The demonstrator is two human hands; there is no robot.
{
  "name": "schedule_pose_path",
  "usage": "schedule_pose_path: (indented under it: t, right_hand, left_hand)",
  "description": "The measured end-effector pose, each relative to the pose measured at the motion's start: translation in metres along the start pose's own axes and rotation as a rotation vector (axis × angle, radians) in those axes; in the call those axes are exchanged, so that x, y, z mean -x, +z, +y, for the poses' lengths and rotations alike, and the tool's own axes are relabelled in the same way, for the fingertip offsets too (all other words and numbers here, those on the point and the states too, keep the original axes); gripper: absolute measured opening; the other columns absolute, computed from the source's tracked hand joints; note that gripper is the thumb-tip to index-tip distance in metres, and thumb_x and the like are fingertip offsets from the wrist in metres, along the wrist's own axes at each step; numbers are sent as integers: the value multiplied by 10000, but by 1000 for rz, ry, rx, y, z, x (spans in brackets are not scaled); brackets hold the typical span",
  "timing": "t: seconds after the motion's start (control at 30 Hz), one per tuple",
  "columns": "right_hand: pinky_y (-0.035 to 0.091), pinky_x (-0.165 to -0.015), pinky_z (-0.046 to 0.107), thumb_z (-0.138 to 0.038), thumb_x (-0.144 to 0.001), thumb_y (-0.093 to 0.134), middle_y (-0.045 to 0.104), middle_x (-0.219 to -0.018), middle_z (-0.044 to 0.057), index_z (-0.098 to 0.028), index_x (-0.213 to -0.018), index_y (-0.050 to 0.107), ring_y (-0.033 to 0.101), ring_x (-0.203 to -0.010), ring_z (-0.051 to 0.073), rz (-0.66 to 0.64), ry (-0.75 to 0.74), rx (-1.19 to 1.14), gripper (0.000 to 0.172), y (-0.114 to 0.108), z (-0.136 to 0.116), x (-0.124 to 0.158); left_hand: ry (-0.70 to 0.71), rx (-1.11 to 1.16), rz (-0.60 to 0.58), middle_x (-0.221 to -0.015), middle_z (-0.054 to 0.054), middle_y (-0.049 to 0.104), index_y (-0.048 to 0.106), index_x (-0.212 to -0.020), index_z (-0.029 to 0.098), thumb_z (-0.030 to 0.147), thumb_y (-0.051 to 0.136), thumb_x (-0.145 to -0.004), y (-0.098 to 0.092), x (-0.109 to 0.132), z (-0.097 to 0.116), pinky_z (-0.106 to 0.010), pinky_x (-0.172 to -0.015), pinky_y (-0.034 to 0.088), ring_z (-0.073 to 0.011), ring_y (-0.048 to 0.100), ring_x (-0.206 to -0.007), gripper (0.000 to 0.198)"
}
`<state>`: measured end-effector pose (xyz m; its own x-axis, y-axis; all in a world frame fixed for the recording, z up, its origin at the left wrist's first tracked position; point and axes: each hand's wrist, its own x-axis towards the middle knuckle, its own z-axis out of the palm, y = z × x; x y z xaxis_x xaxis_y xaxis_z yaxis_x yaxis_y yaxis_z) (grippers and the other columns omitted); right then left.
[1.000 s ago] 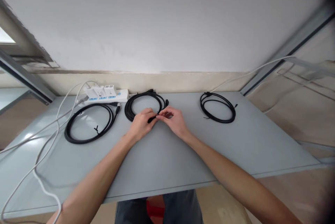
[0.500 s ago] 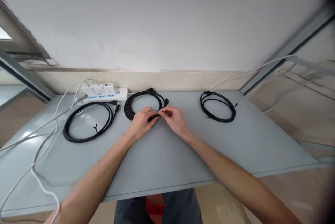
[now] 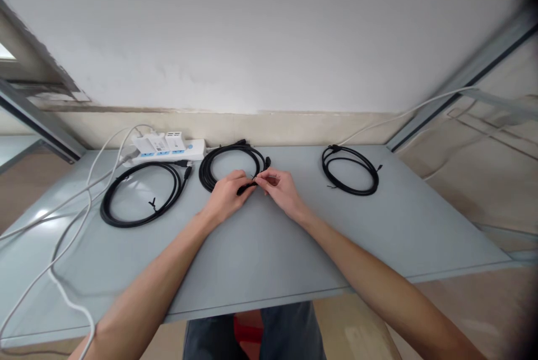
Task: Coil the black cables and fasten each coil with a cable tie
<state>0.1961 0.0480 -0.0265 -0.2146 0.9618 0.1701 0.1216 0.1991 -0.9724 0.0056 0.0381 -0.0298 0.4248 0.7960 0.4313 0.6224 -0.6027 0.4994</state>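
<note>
A coiled black cable [image 3: 205, 172] lies on the table in front of me, with its plugs at the back and right of the loop. My left hand [image 3: 229, 194] is closed on the near side of this coil, fingers pressed around the bundle. Beside it, almost touching, my right hand [image 3: 281, 189] pinches a thin dark twist tie [image 3: 254, 175] at the coil's near right side. The fingertips partly hide the tie and the strands under it.
Another black cable coil [image 3: 110, 215] with a twist tie lies at left, and a third coil [image 3: 351, 192] at right. Behind stands a white power strip [image 3: 195, 150] with several chargers. White cords [image 3: 56, 259] trail over the table's left side; metal posts flank the table [image 3: 269, 259].
Both hands stay at the same spot on the coil, with only slight finger movement. The whole view has shifted very slightly.
</note>
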Motion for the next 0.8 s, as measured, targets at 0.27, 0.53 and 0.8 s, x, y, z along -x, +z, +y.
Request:
schedule_pose_path:
  t: [0.27, 0.53, 0.8]
  right_hand:
    - [467, -709, 297, -376, -807, 743, 593, -764, -5, -190, -842, 700, 557, -724, 142, -36, -69, 15, 194, -1, -1, 0]
    - [495, -757, 327, -375, -818, 723, 656, -816, 25, -192, -853, 711, 603, -770, 165, -27, -66, 19, 187, -1, 3, -2]
    - [504, -734, 323, -352, -805, 717, 675, -813, 26, -186, -845, 704, 617, -745, 163, -16, -85, 41, 171, -1, 8, -4]
  left_hand:
    - [22, 12, 22, -866, -38, 616, 715, -927, 196, 256, 561, -986, 1, 1, -2, -301, -765, 461, -183, 587, -851, 175]
    - [18, 5, 13, -860, -35, 606, 720, -935, 195, 270, 566, -987, 1, 1, -4, -310, -760, 463, -184, 579, -847, 180]
    - [18, 6, 6, -870, -38, 606, 719, -930, 194, 285, 560, -991, 1, 1, -3, -317, -775, 471, -187, 585, -859, 193]
